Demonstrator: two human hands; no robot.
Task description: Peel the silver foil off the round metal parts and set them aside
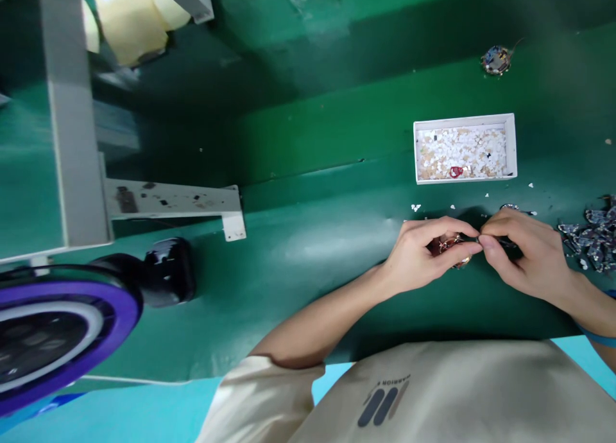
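My left hand [426,251] is curled, thumb and forefinger closed around a small round circuit assembly [451,243] with coppery parts, mostly covered by the fingers. My right hand [527,253] meets it fingertip to fingertip, thumb and forefinger pinched together; whatever sits in that pinch is too small to make out. Just beyond the right knuckles, another small round part [509,207] is partly hidden. A white box [511,149] full of tiny white and tan scraps, with a red piece [456,171] among them, lies beyond both hands.
A pile of dark circuit pieces [594,234] lies right of my right hand. Farther back rests a round circuit board [496,60] with a wire. White scraps [416,208] dot the green mat [308,237]. At left stand a metal frame [77,122] and a purple-rimmed fan-like device [122,321].
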